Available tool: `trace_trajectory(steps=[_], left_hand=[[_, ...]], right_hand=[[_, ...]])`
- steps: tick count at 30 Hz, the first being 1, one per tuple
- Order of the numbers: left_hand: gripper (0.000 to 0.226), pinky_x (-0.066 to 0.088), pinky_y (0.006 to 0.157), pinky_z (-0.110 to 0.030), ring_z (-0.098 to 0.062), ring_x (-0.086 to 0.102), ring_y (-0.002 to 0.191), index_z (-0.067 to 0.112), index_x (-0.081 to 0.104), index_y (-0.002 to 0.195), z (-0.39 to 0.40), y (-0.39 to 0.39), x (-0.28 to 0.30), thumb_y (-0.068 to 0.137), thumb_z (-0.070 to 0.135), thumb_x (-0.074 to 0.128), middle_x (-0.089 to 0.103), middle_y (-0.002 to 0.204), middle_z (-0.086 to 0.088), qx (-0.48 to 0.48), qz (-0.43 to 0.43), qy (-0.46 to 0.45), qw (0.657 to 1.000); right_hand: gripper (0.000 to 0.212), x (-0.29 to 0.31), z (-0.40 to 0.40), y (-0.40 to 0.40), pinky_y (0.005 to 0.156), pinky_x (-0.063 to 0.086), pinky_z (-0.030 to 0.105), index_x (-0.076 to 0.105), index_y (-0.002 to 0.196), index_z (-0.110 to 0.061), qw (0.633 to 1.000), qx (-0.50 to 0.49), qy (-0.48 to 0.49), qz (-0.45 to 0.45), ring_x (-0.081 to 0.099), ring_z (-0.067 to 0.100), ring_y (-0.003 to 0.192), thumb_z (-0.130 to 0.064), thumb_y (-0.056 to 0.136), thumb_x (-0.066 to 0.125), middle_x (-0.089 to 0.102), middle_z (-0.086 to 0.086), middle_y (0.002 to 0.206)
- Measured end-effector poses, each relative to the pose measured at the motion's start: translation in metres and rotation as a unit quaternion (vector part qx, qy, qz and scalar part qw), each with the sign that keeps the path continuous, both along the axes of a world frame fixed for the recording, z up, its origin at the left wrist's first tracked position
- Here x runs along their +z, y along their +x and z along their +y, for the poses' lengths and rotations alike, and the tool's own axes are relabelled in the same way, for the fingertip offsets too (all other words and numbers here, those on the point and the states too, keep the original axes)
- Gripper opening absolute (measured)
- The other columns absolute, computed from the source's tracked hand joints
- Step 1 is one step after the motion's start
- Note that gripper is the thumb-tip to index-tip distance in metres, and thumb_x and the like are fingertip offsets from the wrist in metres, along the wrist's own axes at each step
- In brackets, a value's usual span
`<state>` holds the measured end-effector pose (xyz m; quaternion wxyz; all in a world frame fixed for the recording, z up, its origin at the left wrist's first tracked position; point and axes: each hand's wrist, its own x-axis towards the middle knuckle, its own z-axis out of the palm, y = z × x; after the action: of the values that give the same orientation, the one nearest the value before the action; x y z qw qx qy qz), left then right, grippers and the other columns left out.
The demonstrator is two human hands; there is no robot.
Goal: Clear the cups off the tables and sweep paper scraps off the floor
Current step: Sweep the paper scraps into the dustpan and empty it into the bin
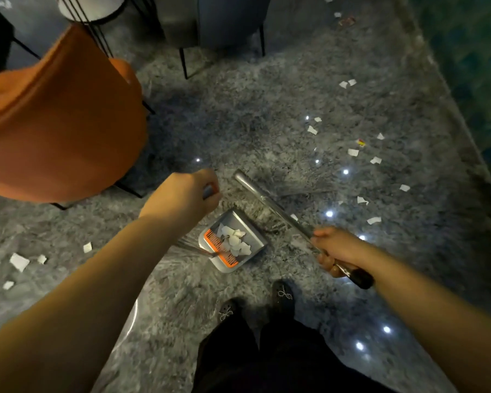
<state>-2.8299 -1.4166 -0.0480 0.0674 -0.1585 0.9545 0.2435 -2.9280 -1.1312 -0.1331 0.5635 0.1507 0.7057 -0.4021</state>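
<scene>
The left hand (186, 191) has its fingers wrapped on the dustpan's upright handle, steadying the dustpan (233, 241) flat on the floor below them. The right hand (333, 251) grips the broom handle (272, 207), angled to sweep inward. Paper scraps (234, 242) lie in the pan; more paper (353, 152) lies well beyond the right fingers. No readable writing.

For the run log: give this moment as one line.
phase: sweeping | left hand: grips dustpan handle | right hand: grips broom handle | dustpan: holds paper scraps | floor scraps: remain
</scene>
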Motion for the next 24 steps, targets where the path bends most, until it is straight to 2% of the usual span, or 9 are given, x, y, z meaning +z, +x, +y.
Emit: trace_trajectory(steps=[5,9,16,21,24], left_hand=[[0.011,0.051,0.061,-0.037,-0.027,0.060,0.071,0.020,0.059,0.088,0.018,-0.034,0.001,0.091,0.029,0.066,0.063,0.075,-0.008,-0.060,0.011,0.009,0.998],[0.015,0.051,0.062,-0.035,-0.027,0.060,0.073,0.025,0.052,0.083,0.042,-0.060,-0.008,0.091,0.029,0.065,0.057,0.072,-0.001,-0.092,0.006,0.012,0.996],[0.012,0.055,0.067,-0.043,-0.029,0.062,0.079,0.023,0.054,0.088,0.082,-0.100,-0.023,0.093,0.032,0.060,0.066,0.086,-0.007,-0.144,-0.024,-0.014,0.989],[0.012,0.056,0.066,-0.044,-0.030,0.062,0.079,0.026,0.050,0.088,0.097,-0.117,-0.026,0.094,0.033,0.059,0.067,0.087,-0.009,-0.148,-0.029,-0.039,0.988],[0.015,0.054,0.062,-0.040,-0.029,0.061,0.076,0.027,0.048,0.085,0.098,-0.121,-0.027,0.093,0.032,0.059,0.066,0.084,-0.007,-0.148,-0.026,-0.045,0.988]], right_hand=[[0.014,0.000,0.030,0.001,0.036,0.035,0.017,0.048,0.115,-0.019,0.998,-0.055,0.019,0.028,0.040,0.010,0.032,-0.018,0.101,0.046,0.046,0.008,0.055],[0.006,-0.004,0.053,-0.006,0.038,0.035,0.019,0.050,0.100,-0.013,0.996,-0.072,0.034,0.047,0.040,0.012,0.034,-0.017,0.101,0.046,0.044,0.007,0.050],[0.019,-0.035,0.085,-0.026,0.037,0.034,0.018,0.043,0.081,-0.015,0.992,-0.109,0.054,0.035,0.038,0.012,0.032,-0.013,0.099,0.043,0.043,0.000,0.039],[0.019,-0.052,0.080,-0.027,0.037,0.036,0.020,0.046,0.081,-0.009,0.993,-0.068,0.090,0.030,0.042,0.017,0.033,-0.013,0.100,0.042,0.048,0.004,0.038],[0.015,-0.054,0.075,-0.019,0.038,0.035,0.019,0.046,0.087,-0.009,0.993,-0.084,0.074,-0.025,0.039,0.015,0.033,-0.013,0.100,0.041,0.046,0.004,0.040]])
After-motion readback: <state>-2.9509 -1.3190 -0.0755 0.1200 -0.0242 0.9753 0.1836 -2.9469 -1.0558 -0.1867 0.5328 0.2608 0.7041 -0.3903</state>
